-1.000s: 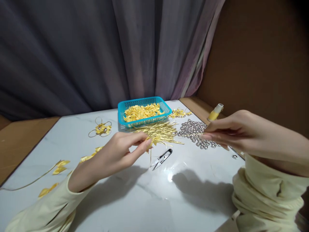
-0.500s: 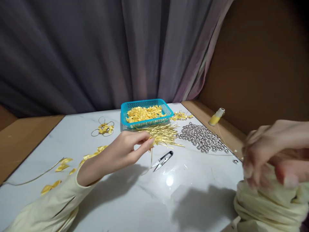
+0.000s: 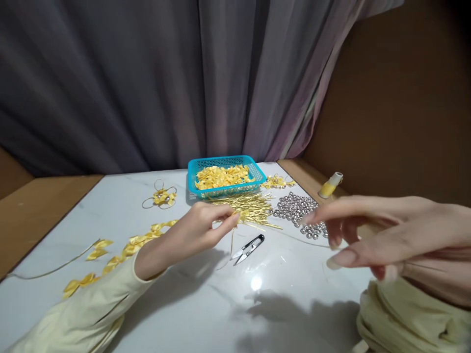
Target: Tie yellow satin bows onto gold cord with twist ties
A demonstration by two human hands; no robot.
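My left hand pinches a small yellow ribbon bow between thumb and fingertips, above the heap of gold wire stems. A thin thread runs from it to the right, passing behind my right hand. The right thumb and index finger are spread apart; its other fingers are curled, seemingly around the thread, though the hold is partly hidden. Below the left fingertips lie thread snips with a black handle. A pile of silver beads lies behind the right fingertips.
A blue basket of yellow ribbon pieces stands at the back. Several ribbon bows lie by my left forearm, near a finished-looking wire-loop flower. Another yellow cluster sits beside the basket. A yellow thread spool stands at the right edge.
My right hand drew back to the right with the thread, turned over, then came leftward again with thumb and index finger spread. The left hand keeps its pinch on the bow. The view shifted slightly.
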